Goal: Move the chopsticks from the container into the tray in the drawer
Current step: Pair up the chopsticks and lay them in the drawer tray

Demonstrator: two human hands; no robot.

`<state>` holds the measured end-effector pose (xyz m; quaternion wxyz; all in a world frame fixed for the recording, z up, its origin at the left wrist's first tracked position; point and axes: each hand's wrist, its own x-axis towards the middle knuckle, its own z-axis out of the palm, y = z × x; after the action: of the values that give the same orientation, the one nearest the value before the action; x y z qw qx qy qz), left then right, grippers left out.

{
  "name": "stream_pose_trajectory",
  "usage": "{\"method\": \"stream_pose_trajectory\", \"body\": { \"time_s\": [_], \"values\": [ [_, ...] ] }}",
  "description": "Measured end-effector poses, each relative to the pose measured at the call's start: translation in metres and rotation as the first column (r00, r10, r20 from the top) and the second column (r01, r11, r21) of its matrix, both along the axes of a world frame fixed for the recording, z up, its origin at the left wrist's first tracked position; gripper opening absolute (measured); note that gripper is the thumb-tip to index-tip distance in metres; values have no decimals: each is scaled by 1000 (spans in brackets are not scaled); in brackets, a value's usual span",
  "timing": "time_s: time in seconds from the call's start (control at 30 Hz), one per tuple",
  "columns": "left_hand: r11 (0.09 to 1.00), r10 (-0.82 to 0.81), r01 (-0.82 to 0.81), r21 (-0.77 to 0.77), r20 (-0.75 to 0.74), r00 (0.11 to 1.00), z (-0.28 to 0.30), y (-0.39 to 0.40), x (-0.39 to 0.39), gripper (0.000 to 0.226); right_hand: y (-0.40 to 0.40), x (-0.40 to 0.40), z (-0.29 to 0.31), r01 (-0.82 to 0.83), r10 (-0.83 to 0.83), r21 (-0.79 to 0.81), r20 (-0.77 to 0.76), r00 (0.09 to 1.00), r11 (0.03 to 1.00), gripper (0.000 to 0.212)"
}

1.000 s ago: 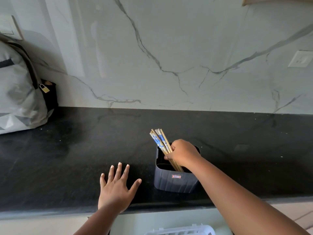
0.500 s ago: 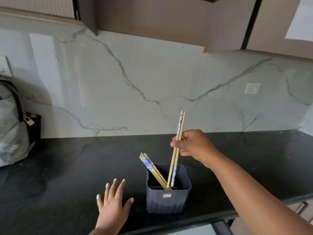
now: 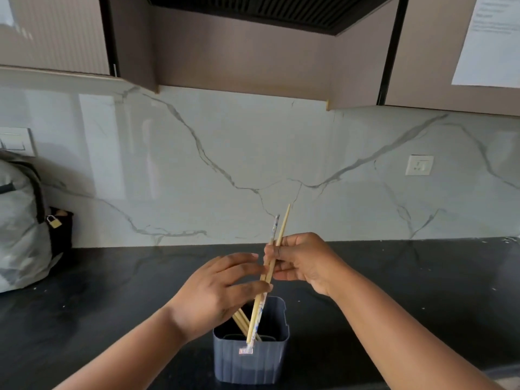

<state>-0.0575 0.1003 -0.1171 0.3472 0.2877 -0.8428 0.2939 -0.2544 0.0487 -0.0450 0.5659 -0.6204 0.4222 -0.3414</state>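
Note:
A dark grey ribbed container [image 3: 250, 361] stands on the black counter near its front edge. My right hand [image 3: 304, 260] is shut on a pair of wooden chopsticks [image 3: 260, 311], one with a blue pattern, held upright and tilted above the container with their lower tips at its front rim. My left hand [image 3: 216, 291] is raised beside them, its fingers touching the pair's middle. Other chopsticks [image 3: 241, 322] lean inside the container, partly hidden behind my left hand. The drawer and its tray are out of view.
A grey backpack [image 3: 22, 223] with a small padlock leans against the marble backsplash at the far left. Brown wall cabinets [image 3: 253, 52] hang above. A wall socket [image 3: 419, 165] sits at the right. The black counter [image 3: 422, 277] stretches to both sides.
My right hand has lifted the pair higher and toward me. My left hand rose off the counter and came to the chopsticks. The view tilted upward.

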Motion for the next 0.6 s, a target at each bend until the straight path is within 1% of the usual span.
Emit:
{"method": "stream_pose_trajectory", "body": {
  "time_s": [0.03, 0.07, 0.1, 0.13, 0.17, 0.2, 0.23, 0.27, 0.3, 0.33, 0.43, 0.6],
  "values": [
    [998, -10, 17, 58, -113, 994, 4, 3, -8, 22, -2, -4, -1, 13, -13, -13, 2, 1000, 1000, 13],
    [990, 2, 38, 135, -287, 958, 10, 6, -17, 22, -3, -8, -1, 27, -27, -38, -4, 1000, 999, 13],
    [968, 46, 86, 235, -504, 862, 18, 9, -27, 18, -4, -13, -1, 29, -30, -71, -16, 999, 997, 13],
    [922, 126, 180, 344, -705, 698, 29, 10, -36, 15, -5, -17, 0, 8, -11, -102, -29, 1000, 995, 13],
    [843, 230, 321, 431, -829, 510, 40, 10, -44, 14, -4, -19, 1, -33, 28, -127, -39, 999, 991, 14],
    [754, 327, 462, 467, -877, 352, 50, 7, -50, 16, -3, -21, 2, -81, 75, -143, -48, 996, 986, 16],
    [679, 401, 561, 473, -879, 256, 58, 3, -53, 18, -2, -21, 2, -123, 115, -153, -58, 992, 981, 17],
    [622, 456, 618, 481, -864, 213, 64, -1, -54, 20, 0, -21, 2, -151, 141, -164, -73, 987, 975, 17],
    [581, 495, 645, 496, -845, 204, 69, -3, -56, 21, 1, -20, 1, -165, 151, -178, -88, 985, 970, 17],
    [553, 524, 651, 520, -825, 213, 71, -5, -57, 20, 1, -20, 1, -167, 149, -193, -103, 983, 967, 16],
    [483, 578, 647, 590, -770, 271, 74, -5, -63, 14, 0, -19, -2, -153, 117, -224, -164, 979, 963, 10],
    [428, 617, 619, 659, -713, 333, 76, -5, -67, 15, 0, -19, -8, -135, 82, -231, -223, 971, 963, 7]
  ]
}}
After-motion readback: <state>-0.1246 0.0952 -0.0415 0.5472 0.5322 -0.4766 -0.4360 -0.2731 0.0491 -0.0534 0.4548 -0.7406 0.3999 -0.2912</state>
